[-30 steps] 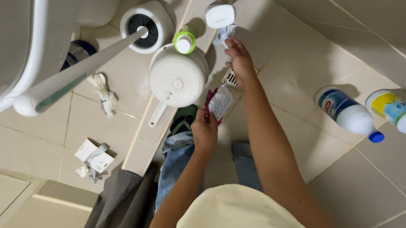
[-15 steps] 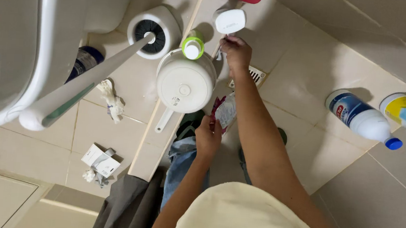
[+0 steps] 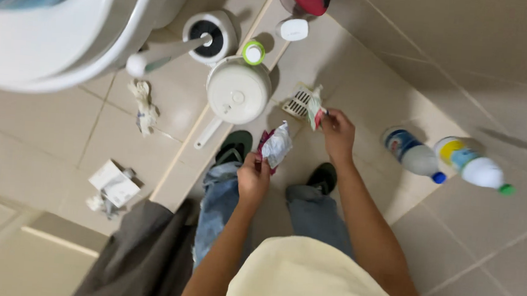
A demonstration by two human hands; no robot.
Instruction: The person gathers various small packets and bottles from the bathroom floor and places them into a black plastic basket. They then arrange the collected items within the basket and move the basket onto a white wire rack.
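Now the right hand [image 3: 338, 132] has lifted away from the floor, pinching perhaps a small wrapper [image 3: 314, 107]; the left hand [image 3: 253, 177] stays clamped on crumpled packets [image 3: 275, 146].

The left hand [image 3: 253, 180] holds a crumpled wrapper [image 3: 275, 145] above the person's feet; the right hand [image 3: 338, 134], just to its right, holds a small packet [image 3: 315, 108] over the floor drain [image 3: 298, 100]. Left of the drain stands a lidded bin [image 3: 238, 90], with a small bottle [image 3: 253, 52] behind it and a toilet brush holder [image 3: 209, 35] further left, beside the toilet [image 3: 65, 38]. Two bottles [image 3: 413, 153] [image 3: 472, 165] lie on the floor to the right of the right hand. A small box [image 3: 114, 182] lies far left.
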